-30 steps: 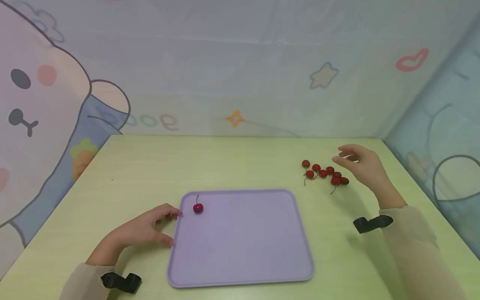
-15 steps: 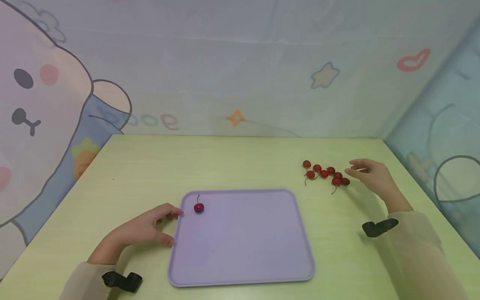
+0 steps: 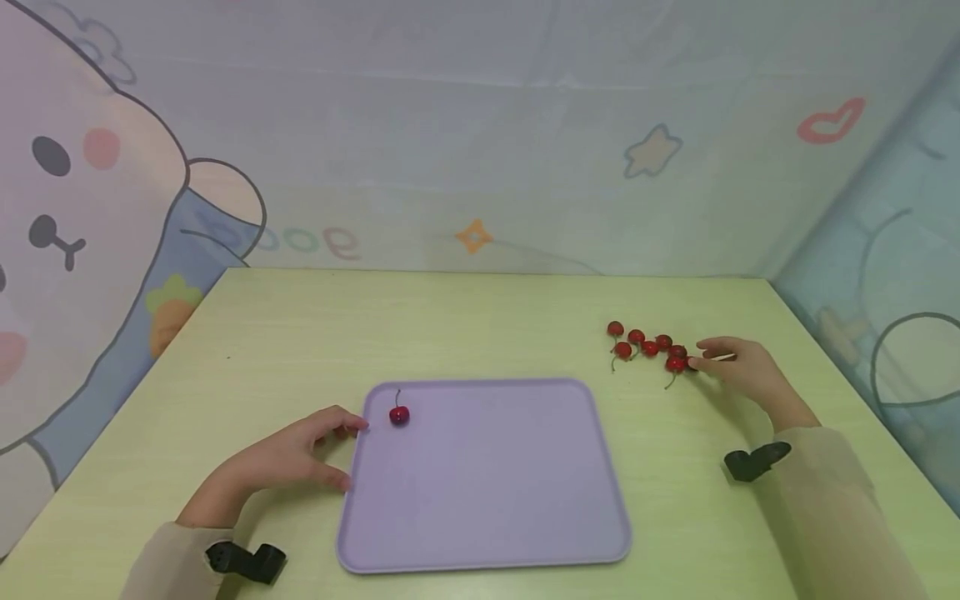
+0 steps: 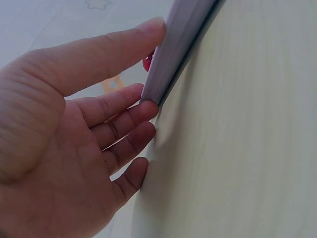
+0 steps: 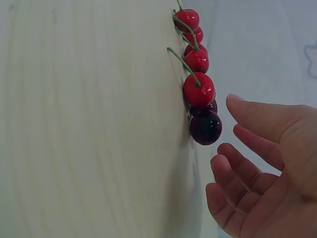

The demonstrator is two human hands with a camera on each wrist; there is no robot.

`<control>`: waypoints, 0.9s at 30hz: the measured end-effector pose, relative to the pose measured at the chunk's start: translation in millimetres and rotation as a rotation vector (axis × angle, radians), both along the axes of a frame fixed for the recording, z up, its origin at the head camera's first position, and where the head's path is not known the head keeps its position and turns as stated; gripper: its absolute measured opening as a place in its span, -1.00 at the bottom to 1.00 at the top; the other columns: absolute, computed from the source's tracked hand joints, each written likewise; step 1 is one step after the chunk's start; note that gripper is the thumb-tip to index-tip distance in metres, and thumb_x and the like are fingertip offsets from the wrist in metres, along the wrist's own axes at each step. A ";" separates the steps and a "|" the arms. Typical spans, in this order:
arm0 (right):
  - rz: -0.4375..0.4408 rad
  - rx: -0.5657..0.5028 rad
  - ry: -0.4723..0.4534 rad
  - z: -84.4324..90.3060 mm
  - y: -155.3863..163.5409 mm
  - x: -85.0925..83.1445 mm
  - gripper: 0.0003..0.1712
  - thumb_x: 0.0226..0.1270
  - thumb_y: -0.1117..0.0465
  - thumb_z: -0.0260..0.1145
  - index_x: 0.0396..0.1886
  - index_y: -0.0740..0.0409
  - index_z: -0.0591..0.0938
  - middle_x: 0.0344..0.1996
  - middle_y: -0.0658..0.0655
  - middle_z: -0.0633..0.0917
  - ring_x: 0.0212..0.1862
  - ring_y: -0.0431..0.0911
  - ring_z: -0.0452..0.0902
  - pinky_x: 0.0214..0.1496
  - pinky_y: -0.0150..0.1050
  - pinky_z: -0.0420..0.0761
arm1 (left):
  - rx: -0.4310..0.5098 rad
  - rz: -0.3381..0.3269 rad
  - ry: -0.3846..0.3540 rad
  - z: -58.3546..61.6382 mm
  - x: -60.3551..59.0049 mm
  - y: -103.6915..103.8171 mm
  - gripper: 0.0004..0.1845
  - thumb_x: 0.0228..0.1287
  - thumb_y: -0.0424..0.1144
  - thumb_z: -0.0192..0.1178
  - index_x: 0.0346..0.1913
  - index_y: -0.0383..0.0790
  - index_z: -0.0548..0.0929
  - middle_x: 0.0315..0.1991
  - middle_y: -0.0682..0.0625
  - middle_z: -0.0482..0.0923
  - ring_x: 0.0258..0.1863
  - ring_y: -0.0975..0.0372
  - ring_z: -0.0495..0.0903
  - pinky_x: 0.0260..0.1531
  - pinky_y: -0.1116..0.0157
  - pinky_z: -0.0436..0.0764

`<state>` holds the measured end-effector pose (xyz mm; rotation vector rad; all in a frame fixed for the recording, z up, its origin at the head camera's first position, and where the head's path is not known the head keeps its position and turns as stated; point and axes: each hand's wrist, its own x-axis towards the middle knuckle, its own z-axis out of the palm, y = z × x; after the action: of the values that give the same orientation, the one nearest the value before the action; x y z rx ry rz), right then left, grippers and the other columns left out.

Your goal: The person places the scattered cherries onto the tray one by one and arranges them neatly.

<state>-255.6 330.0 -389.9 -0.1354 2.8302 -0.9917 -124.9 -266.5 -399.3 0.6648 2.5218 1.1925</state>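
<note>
A lilac tray (image 3: 480, 475) lies on the pale green table (image 3: 300, 333) with one red cherry (image 3: 399, 414) near its far left corner. My left hand (image 3: 300, 454) rests against the tray's left rim (image 4: 171, 44), thumb and fingers straight. To the right, several red cherries (image 3: 652, 346) lie in a loose cluster. My right hand (image 3: 731, 367) hovers just beside the darkest cherry (image 5: 205, 127), fingers (image 5: 247, 116) loosely spread a short way from it, holding nothing.
A cartoon-printed backdrop (image 3: 480, 133) rises behind and to both sides of the table. The table's right edge (image 3: 840, 367) runs close to my right hand. Black wrist straps (image 3: 753, 461) sit on both sleeves.
My right hand has come down and toward me, from above the cherry cluster to table height right beside its nearest cherry. The left hand and tray have stayed put.
</note>
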 end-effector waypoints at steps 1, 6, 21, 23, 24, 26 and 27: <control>0.000 0.001 -0.004 -0.6 0.7 -0.3 -0.26 0.39 -0.10 0.20 0.28 0.41 0.38 0.16 0.49 0.45 0.14 0.34 0.41 -0.04 0.02 0.54 | 0.000 0.004 -0.004 -0.2 0.0 0.1 -0.33 -0.06 -0.12 0.50 0.15 -0.19 0.48 0.08 -0.06 0.44 0.06 0.10 0.32 0.11 0.36 0.32; 0.010 0.019 -0.011 -5.6 3.1 -2.8 -0.26 0.38 -0.11 0.21 0.27 0.40 0.39 0.15 0.48 0.46 0.12 0.32 0.42 -0.07 -0.03 0.54 | 0.000 0.012 -0.009 0.1 0.4 0.6 -0.33 -0.07 -0.12 0.50 0.14 -0.19 0.48 0.07 -0.05 0.44 0.06 0.10 0.32 0.11 0.37 0.32; 0.023 0.060 -0.019 -10.2 0.8 -4.6 -0.30 0.37 -0.08 0.22 0.24 0.41 0.43 0.12 0.49 0.48 0.11 0.33 0.42 -0.01 0.06 0.52 | -0.018 0.024 -0.030 -1.3 -0.8 1.7 -0.32 -0.08 -0.10 0.50 0.14 -0.18 0.48 0.08 -0.04 0.43 0.07 0.07 0.32 0.13 0.32 0.33; 0.028 0.065 -0.019 -10.2 0.7 -5.0 -0.31 0.38 -0.07 0.22 0.23 0.42 0.43 0.12 0.50 0.48 0.10 0.33 0.42 -0.02 0.06 0.52 | -0.023 0.024 -0.025 -1.6 -1.0 1.6 -0.32 -0.08 -0.11 0.50 0.15 -0.18 0.48 0.08 -0.05 0.43 0.07 0.08 0.32 0.13 0.30 0.34; 0.029 0.066 -0.019 -10.3 0.8 -5.3 -0.31 0.39 -0.07 0.21 0.23 0.43 0.43 0.12 0.50 0.48 0.10 0.33 0.42 -0.02 0.07 0.52 | -0.026 0.025 -0.023 -1.6 -1.0 1.6 -0.32 -0.07 -0.10 0.50 0.15 -0.18 0.48 0.08 -0.05 0.44 0.07 0.08 0.32 0.13 0.29 0.34; 0.031 0.067 -0.019 -10.4 0.8 -5.5 -0.32 0.40 -0.06 0.20 0.22 0.44 0.43 0.12 0.51 0.48 0.10 0.34 0.42 -0.03 0.06 0.52 | -0.030 0.029 -0.023 -1.2 -0.9 1.4 -0.33 -0.07 -0.11 0.50 0.15 -0.18 0.48 0.08 -0.04 0.44 0.07 0.09 0.33 0.14 0.25 0.34; 0.030 0.066 -0.020 -10.5 0.8 -5.6 -0.32 0.40 -0.05 0.20 0.22 0.44 0.43 0.12 0.51 0.48 0.10 0.34 0.42 -0.03 0.06 0.52 | -0.031 0.027 -0.022 -0.9 -0.7 1.3 -0.33 -0.07 -0.11 0.50 0.15 -0.18 0.48 0.09 -0.05 0.44 0.07 0.09 0.33 0.15 0.23 0.34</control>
<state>-261.2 330.8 -400.3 -0.1598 2.8305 -0.8871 -125.6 -265.2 -400.2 0.6091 2.5338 1.1607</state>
